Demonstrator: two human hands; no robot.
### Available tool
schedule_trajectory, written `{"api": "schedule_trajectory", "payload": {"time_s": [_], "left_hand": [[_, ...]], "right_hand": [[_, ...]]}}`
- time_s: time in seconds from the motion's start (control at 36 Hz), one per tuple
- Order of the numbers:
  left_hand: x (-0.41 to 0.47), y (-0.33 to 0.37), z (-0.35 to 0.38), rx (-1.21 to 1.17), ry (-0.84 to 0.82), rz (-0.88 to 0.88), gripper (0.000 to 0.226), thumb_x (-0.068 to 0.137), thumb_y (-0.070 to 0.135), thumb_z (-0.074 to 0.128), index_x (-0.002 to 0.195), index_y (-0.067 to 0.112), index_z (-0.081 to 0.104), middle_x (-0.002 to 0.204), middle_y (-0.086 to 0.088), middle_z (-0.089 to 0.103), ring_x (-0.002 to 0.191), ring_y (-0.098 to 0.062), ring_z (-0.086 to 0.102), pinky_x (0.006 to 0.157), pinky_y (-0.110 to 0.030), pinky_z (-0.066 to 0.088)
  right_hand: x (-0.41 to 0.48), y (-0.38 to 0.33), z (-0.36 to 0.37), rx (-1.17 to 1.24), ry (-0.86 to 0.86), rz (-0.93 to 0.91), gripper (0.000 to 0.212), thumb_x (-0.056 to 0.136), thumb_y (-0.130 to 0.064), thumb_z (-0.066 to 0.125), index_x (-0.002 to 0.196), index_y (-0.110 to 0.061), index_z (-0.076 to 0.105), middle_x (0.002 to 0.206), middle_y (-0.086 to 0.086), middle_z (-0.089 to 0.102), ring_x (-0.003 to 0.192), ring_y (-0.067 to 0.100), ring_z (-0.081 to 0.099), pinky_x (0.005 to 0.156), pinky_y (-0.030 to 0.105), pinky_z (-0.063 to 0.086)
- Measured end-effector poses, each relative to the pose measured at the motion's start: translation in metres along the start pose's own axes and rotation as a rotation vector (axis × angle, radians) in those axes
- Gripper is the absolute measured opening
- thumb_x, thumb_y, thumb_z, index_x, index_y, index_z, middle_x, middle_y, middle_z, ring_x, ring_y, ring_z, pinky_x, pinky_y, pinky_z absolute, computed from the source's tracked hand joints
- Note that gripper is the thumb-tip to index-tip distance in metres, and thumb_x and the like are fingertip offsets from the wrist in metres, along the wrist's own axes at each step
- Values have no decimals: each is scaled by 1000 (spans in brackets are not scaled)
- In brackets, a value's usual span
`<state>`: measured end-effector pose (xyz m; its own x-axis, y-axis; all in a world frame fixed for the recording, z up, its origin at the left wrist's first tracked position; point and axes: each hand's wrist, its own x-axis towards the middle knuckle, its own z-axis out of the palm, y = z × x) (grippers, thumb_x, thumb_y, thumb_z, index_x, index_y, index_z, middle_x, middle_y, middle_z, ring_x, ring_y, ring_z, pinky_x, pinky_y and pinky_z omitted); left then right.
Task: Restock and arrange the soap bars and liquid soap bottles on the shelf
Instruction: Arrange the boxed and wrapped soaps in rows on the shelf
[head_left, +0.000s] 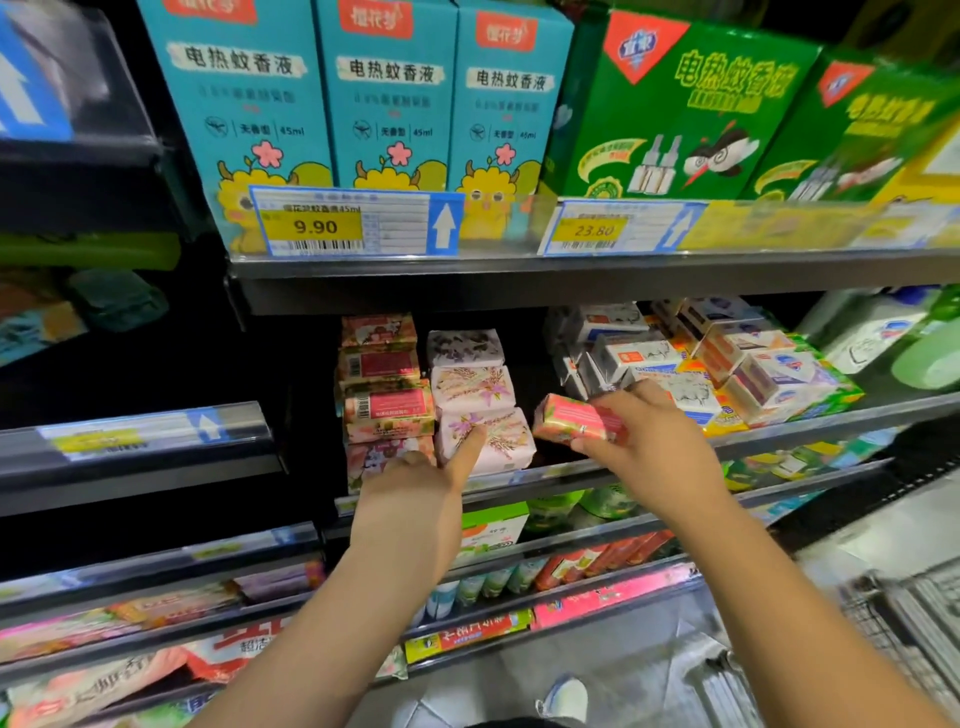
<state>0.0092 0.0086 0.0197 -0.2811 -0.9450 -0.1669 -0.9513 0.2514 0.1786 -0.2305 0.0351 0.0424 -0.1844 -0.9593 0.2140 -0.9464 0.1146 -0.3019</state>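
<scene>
On the middle shelf (810, 434) stand a stack of red-pink floral soap bars (384, 395) and, beside it, a stack of pale pink wrapped soap bars (475, 395). My left hand (421, 486) presses a straight forefinger against the lowest pale pink bar (506, 441). My right hand (641, 441) grips a red-pink soap bar (569, 418) just above the shelf's front edge, right of the pale pink stack. White boxed soap bars (691, 358) are piled further right. White and green liquid soap bottles (883, 332) lie at the far right.
The shelf above carries blue boxes (387, 98) and green boxes (685, 109) behind price tags (317, 226). Lower shelves hold tubes and packets (582, 564). A wire cart (914, 613) stands at the lower right. A dark gap lies left of the soap stacks.
</scene>
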Motion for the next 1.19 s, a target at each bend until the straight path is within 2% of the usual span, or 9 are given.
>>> {"api": "schedule_trajectory", "payload": {"time_s": [0.14, 0.22, 0.28, 0.39, 0.64, 0.81, 0.94, 1.06, 1.19], "left_hand": [[-6, -4, 8, 224, 75, 137, 100, 86, 33, 65, 158, 34, -4, 96, -19, 59, 65, -26, 45, 51, -30, 23], [-8, -5, 17, 240, 184, 194, 116, 48, 47, 90, 151, 27, 40, 75, -25, 60, 60, -34, 55, 53, -37, 40], [-11, -2, 15, 209, 127, 167, 122, 61, 65, 80, 158, 32, 14, 99, -30, 62, 86, -40, 61, 73, -49, 50], [-18, 0, 11, 66, -27, 106, 108, 88, 78, 39, 138, 37, -46, 154, -20, 34, 137, -42, 34, 110, -47, 33], [-33, -23, -32, -391, -4, 456, 114, 85, 36, 77, 124, 82, -20, 156, 29, -29, 148, 1, -13, 121, -31, 17], [-44, -26, -21, -830, 271, 705, 60, 79, 24, 83, 126, 47, 54, 156, 22, 28, 146, -4, 29, 109, -27, 42], [-47, -31, -23, -1082, 361, 550, 49, 68, 50, 84, 111, 37, 64, 128, 10, 62, 126, -19, 56, 97, -42, 52], [-52, -31, -24, -1484, 306, 283, 67, 58, 53, 90, 101, 10, 63, 94, -3, 74, 88, -17, 72, 68, -29, 59], [-47, -22, -23, -1608, 387, -29, 30, 74, 25, 81, 95, 14, 63, 82, -2, 74, 74, -18, 72, 61, -29, 57]], "right_hand": [[-20, -3, -29, 293, 225, -35, 43, 68, -40, 88, 105, -25, 71, 105, -6, 46, 95, 1, 45, 79, 1, 36], [-31, -6, -37, 617, 106, 43, 33, 70, -41, 83, 99, -33, 68, 103, -10, 63, 98, 5, 60, 84, 17, 48], [-39, -10, -34, 927, -5, 160, 30, 71, -35, 82, 98, -31, 70, 95, -2, 72, 86, 20, 68, 75, 37, 56], [-55, -18, -18, 1274, -65, 363, 23, 74, -23, 81, 96, -22, 76, 91, 7, 75, 75, 20, 67, 67, 31, 51], [-64, -50, -16, 1328, -308, 385, 24, 78, -29, 70, 97, -16, 79, 83, 12, 75, 65, 16, 68, 50, 24, 52], [-56, -77, -23, 1461, -474, 392, 30, 85, -37, 72, 101, -11, 78, 92, 21, 73, 72, 28, 64, 61, 34, 50], [-51, -91, -23, 1547, -645, 460, 38, 83, -45, 63, 94, -12, 80, 99, 21, 72, 59, 21, 64, 38, 21, 47], [-43, -94, -19, 1406, -642, 267, 55, 88, -58, 45, 100, -13, 74, 107, 13, 74, 95, 25, 71, 69, 28, 58], [-30, -90, -11, 1314, -669, 73, 47, 86, -45, 64, 126, -20, 62, 119, 2, 70, 110, 18, 66, 91, 36, 55]]}}
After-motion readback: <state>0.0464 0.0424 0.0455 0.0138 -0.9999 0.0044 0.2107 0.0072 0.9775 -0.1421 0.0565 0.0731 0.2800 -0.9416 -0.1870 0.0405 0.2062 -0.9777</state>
